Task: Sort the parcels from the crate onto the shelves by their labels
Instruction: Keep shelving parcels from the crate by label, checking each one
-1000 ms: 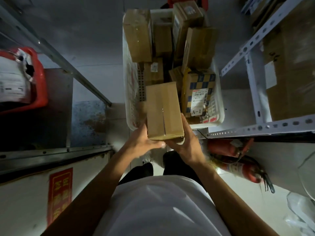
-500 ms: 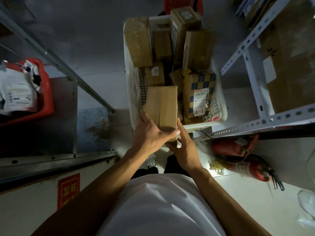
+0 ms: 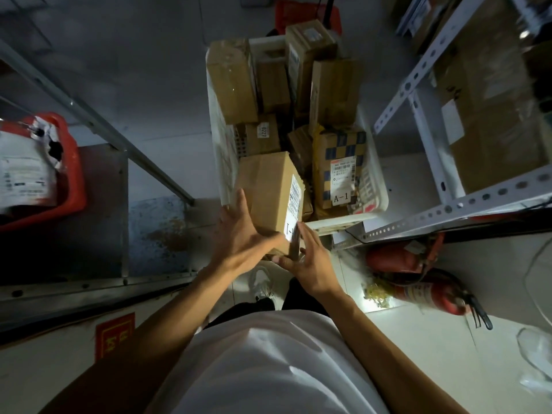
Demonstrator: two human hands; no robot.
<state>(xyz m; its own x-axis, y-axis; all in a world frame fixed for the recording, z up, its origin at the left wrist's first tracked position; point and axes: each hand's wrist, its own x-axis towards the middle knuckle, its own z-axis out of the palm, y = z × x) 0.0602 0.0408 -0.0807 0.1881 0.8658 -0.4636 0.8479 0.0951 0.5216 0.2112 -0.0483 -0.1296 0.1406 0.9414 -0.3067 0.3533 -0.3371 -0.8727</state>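
A brown parcel (image 3: 270, 195) is held over the near left corner of the white crate (image 3: 377, 171), at the centre of the frame. Its long axis runs from the lower centre up toward the crate, and its white label (image 3: 294, 204) is turned to the right side, the lower end partly hidden by fingers. The left hand (image 3: 242, 237) is laid flat against the parcel's left face, fingers straight and spread. The right hand (image 3: 310, 264) is set under the near lower corner, fingers extended along the edge; whether they curl round it cannot be told. Both hands touch the parcel, the right being nearer the label. The metal shelves (image 3: 448, 209) lie to the right of the frame, so a swing rightward is judged likely once the label is read.
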